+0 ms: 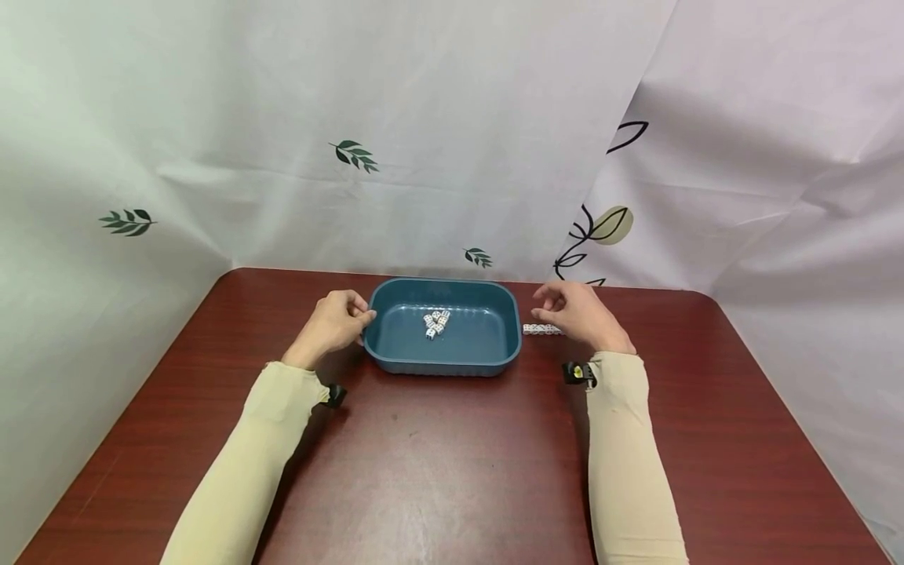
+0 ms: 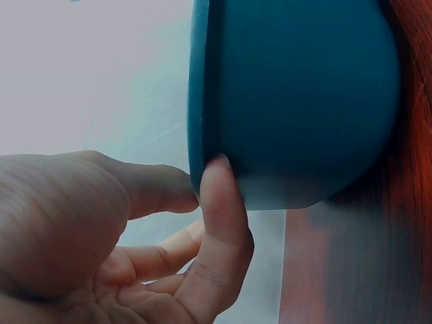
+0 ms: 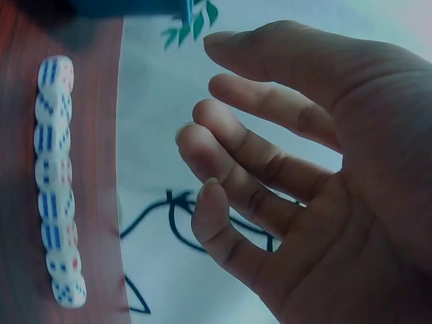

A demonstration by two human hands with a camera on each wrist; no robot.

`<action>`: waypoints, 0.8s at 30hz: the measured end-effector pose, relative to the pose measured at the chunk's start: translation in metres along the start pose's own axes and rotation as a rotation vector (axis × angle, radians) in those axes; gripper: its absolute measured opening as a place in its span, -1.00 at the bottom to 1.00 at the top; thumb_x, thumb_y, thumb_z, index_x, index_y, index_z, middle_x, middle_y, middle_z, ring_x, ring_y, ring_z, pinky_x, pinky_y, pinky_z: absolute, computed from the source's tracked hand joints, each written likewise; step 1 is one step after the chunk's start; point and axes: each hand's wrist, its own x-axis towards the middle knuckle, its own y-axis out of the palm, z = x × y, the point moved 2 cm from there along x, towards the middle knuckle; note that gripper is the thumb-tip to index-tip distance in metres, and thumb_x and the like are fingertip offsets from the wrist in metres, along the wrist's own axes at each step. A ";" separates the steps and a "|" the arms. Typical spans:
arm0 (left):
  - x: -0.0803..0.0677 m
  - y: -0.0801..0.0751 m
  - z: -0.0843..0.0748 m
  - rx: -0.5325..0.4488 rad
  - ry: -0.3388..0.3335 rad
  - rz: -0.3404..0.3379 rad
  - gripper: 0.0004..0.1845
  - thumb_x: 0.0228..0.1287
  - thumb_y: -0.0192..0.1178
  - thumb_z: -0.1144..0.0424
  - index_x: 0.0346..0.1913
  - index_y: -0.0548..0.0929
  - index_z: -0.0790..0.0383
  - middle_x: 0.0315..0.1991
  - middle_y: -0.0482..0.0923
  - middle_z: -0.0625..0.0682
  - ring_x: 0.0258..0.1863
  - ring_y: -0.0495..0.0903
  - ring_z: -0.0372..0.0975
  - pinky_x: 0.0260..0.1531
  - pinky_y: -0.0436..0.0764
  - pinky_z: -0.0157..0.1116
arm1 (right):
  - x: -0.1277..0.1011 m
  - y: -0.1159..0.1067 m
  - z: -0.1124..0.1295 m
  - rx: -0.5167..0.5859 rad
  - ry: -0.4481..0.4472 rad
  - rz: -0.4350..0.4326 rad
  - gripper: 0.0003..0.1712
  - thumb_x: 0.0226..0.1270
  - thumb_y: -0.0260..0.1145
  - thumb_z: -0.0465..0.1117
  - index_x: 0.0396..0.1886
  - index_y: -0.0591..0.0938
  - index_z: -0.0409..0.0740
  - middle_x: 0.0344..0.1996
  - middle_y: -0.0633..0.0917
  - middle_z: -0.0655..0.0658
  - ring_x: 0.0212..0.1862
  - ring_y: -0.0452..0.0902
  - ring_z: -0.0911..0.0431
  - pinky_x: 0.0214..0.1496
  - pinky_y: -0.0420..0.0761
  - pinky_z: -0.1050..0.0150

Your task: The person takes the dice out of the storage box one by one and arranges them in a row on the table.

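The left hand (image 1: pixel 332 323) rests on the desk (image 1: pixel 452 471) at the left end of the blue tray (image 1: pixel 395 357); its thumb and forefinger (image 2: pixel 219 209) pinch the tray's left rim, the other fingers loosely curled below; the tray sits at the far middle of the desk, and a small heap of white dice (image 1: pixel 435 323) lies inside it, slightly left of its centre; just right of the tray, touching nothing else, a row of dice (image 1: pixel 541 329) lies end to end on the desk; the right hand (image 1: pixel 579 314) hovers over the right part of that row, its fingers (image 3: pixel 229 158) relaxed, slightly spread and bent, holding nothing; a white cloth backdrop (image 1: pixel 452 133) with leaf prints hangs behind.
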 end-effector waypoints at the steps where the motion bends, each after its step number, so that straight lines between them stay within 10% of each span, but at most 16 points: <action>1: 0.000 0.000 0.000 0.000 -0.003 0.000 -0.78 0.49 0.17 0.26 -0.09 0.56 0.43 -0.28 0.59 0.20 -0.43 0.74 0.08 -0.43 0.70 -0.29 | 0.002 0.002 0.003 0.005 -0.006 0.001 -0.66 0.37 0.38 -0.21 0.08 0.67 -0.25 -0.30 0.66 -0.15 -0.22 0.59 0.01 -0.12 0.58 0.16; 24: -0.001 -0.001 -0.001 0.014 0.003 -0.005 -0.78 0.50 0.18 0.26 -0.11 0.57 0.42 -0.30 0.59 0.19 -0.42 0.74 0.09 -0.44 0.69 -0.31 | 0.022 0.042 0.056 0.026 -0.096 -0.024 -0.73 0.35 0.41 -0.23 0.02 0.68 -0.17 -0.35 0.66 -0.10 -0.29 0.58 0.07 -0.16 0.63 0.16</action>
